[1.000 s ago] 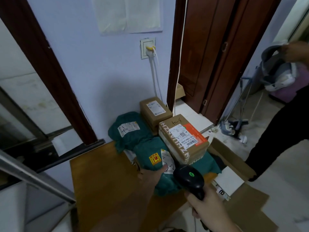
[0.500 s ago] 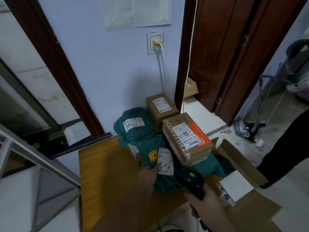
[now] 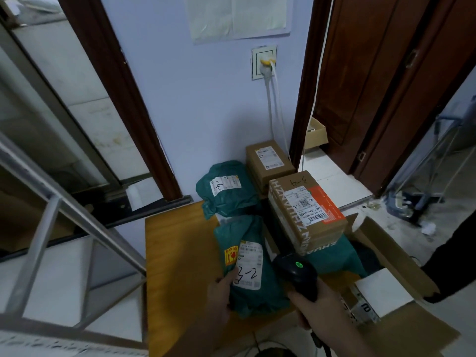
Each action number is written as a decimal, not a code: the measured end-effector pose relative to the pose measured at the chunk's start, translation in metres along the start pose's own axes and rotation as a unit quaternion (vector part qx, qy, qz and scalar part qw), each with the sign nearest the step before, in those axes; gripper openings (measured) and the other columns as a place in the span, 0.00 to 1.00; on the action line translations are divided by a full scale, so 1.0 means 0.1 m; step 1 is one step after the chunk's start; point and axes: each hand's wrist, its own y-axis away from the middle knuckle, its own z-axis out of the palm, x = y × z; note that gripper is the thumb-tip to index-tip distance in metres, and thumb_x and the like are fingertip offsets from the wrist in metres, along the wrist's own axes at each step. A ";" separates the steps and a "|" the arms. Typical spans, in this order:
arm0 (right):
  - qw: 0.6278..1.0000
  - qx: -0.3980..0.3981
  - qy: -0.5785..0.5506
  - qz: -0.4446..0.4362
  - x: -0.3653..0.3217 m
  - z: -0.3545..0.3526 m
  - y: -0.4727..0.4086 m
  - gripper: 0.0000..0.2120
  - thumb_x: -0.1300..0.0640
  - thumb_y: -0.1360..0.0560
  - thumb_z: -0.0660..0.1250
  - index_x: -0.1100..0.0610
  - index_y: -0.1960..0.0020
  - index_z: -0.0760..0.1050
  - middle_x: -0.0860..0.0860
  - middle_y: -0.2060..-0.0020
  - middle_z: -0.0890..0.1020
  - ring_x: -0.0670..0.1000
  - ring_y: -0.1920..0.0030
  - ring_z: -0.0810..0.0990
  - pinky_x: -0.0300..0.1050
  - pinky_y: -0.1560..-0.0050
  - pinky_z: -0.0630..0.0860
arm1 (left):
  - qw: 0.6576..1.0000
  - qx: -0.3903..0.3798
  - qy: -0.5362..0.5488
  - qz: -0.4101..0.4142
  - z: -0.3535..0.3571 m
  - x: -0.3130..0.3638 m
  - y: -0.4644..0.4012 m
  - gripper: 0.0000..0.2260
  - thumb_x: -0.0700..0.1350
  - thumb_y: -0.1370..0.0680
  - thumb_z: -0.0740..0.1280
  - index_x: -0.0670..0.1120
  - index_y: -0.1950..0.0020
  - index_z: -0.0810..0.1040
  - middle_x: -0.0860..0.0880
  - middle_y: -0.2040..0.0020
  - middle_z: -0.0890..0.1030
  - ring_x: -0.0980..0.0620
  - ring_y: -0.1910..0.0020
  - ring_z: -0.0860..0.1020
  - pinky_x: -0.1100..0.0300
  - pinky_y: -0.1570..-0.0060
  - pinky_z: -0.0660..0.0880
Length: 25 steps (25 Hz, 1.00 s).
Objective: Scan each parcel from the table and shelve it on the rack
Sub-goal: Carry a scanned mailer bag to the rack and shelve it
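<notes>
A green poly-bag parcel (image 3: 247, 287) marked "3-2" lies on the wooden table (image 3: 177, 256). My left hand (image 3: 220, 295) grips its near left edge, thumb on the white label. My right hand (image 3: 316, 313) holds a black barcode scanner (image 3: 296, 273), green light on, just right of that label. A brown box (image 3: 306, 215) marked "3-4" sits on another green bag (image 3: 334, 256). Behind them lie a second green bag (image 3: 226, 189) and a smaller brown box (image 3: 268, 163). The metal rack (image 3: 59, 228) stands to the left.
An open cardboard carton (image 3: 386, 243) with a white box (image 3: 383, 292) inside stands right of the table. Another person's dark sleeve (image 3: 456, 256) reaches in at the right edge. A cable hangs from the wall socket (image 3: 265, 61) behind the boxes. Wooden doors are at the right.
The view has shifted left and closer. My left hand has drawn the "3-2" bag toward me and now grips its edge. The scanner stays beside the label.
</notes>
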 end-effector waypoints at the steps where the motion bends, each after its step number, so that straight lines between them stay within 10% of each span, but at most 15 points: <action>1: 1.000 0.000 0.003 -0.001 0.01 0.02 0.00 0.10 0.55 0.27 0.73 0.49 0.48 0.78 0.49 0.68 0.79 0.52 0.64 0.76 0.50 0.54 0.74 | 1.000 0.000 0.004 -0.006 -0.02 -0.04 -0.01 0.23 0.49 0.30 0.82 0.39 0.42 0.82 0.41 0.48 0.88 0.38 0.47 0.85 0.41 0.50 0.83; 6: 1.000 -0.008 0.002 -0.004 0.04 0.05 0.06 0.09 0.55 0.28 0.73 0.50 0.49 0.77 0.50 0.68 0.79 0.51 0.65 0.75 0.52 0.54 0.73 | 0.996 -0.084 0.003 -0.034 0.02 -0.11 0.02 0.33 0.51 0.41 0.87 0.40 0.40 0.85 0.41 0.46 0.88 0.38 0.45 0.86 0.38 0.39 0.81; 25: 0.997 0.031 -0.006 -0.068 -0.14 0.26 0.61 0.09 0.58 0.25 0.72 0.50 0.60 0.73 0.49 0.72 0.75 0.52 0.65 0.75 0.46 0.59 0.72 | 0.977 -0.183 0.072 0.086 0.11 -0.21 0.64 0.25 0.35 0.28 0.76 0.40 0.31 0.77 0.37 0.39 0.85 0.36 0.41 0.84 0.41 0.41 0.80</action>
